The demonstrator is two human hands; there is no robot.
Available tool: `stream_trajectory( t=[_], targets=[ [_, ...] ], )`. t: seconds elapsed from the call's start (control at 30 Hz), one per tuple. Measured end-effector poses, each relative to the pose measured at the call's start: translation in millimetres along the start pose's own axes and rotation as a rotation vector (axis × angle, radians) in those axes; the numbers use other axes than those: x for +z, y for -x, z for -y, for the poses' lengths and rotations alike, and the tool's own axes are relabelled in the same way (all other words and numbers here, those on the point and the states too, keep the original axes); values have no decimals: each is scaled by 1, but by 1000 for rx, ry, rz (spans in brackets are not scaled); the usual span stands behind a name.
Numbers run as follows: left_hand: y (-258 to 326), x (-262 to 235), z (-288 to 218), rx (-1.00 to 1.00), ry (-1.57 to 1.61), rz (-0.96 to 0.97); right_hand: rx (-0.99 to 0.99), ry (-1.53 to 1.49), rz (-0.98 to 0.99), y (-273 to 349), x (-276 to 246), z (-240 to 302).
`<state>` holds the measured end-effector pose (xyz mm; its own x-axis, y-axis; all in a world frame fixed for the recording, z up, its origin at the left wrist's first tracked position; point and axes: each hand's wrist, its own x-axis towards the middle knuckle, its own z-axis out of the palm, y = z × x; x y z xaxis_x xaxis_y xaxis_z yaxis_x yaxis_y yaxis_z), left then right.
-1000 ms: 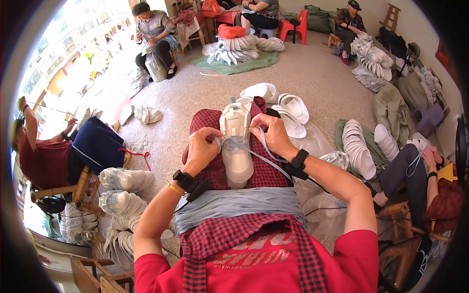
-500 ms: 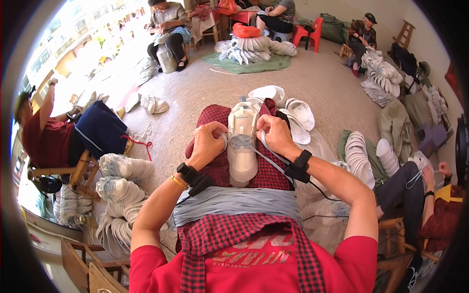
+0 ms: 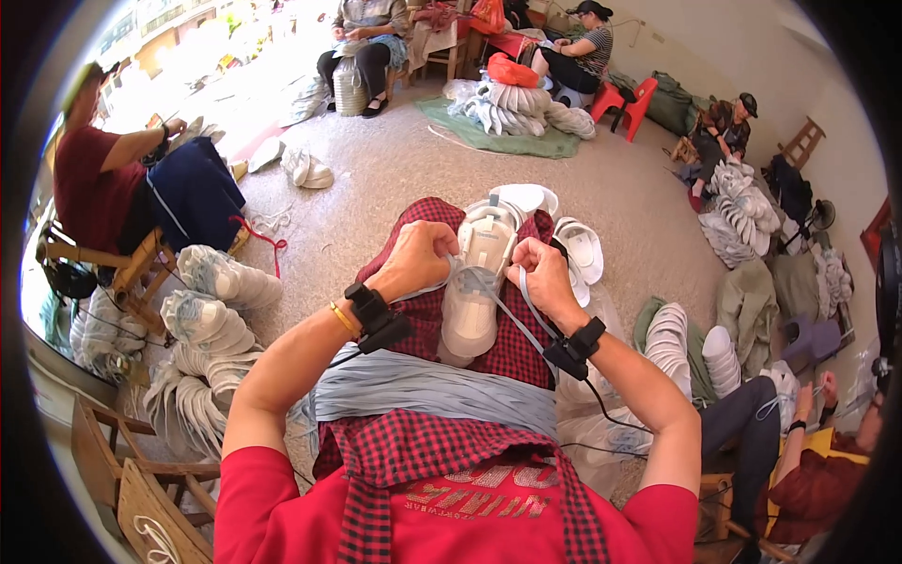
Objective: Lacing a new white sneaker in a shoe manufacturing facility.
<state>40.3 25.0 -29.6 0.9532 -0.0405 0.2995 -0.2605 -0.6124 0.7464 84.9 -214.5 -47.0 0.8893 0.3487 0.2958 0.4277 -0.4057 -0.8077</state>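
Observation:
A white shoe (image 3: 470, 324) lies on my lap over the red-and-black checked apron, its toe cap toward me. Pale blue-grey shoelace (image 3: 512, 315) runs from its front eyelets. At the shoe's left side my left hand (image 3: 418, 258) is closed, pinching a lace end near the opening. On the other side my right hand (image 3: 545, 282) is closed on the other lace, which loops beneath the fingers and trails toward my wrist. A thick bundle of similar laces (image 3: 432, 390) lies across my waist. Both wrists carry black strapped devices.
White shoes (image 3: 581, 249) lie just beyond my knees. Stacked shoes (image 3: 211, 324) stand at left, more stacks (image 3: 669, 343) at right. Wooden stools (image 3: 155, 498) are at lower left. Several people sit around the room. A cable (image 3: 611, 414) runs from my right wrist device.
The view has shifted, moving the room in the picture. Both hands stay at the shoe with laces pinched; the left hand has drawn slightly away from it.

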Motion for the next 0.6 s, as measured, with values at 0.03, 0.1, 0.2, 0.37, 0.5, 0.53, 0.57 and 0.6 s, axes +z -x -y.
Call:
stream_trajectory(
  t=[0.03,0.1,0.2,0.37,0.5,0.53,0.57,0.6],
  targets=[
    [1,0,1,-7,6,-9,13,-16,3,0,0,-1],
    [1,2,1,30,94,23,18,-6,11,0,-1,-2],
    [0,2,0,16,72,31,22,2,7,-1,-1,-4],
    [-6,0,4,-40,95,84,26,-46,59,-2,-4,-2],
    [-12,8,2,6,63,68,-3,-25,113,-2,-9,2],
    [-13,11,1,60,34,53,2,-26,105,0,-9,4],
    [-14,16,7,131,9,43,-47,16,122,2,-9,5],
    [-15,13,6,142,6,52,-98,59,134,2,-11,6]
  ],
)
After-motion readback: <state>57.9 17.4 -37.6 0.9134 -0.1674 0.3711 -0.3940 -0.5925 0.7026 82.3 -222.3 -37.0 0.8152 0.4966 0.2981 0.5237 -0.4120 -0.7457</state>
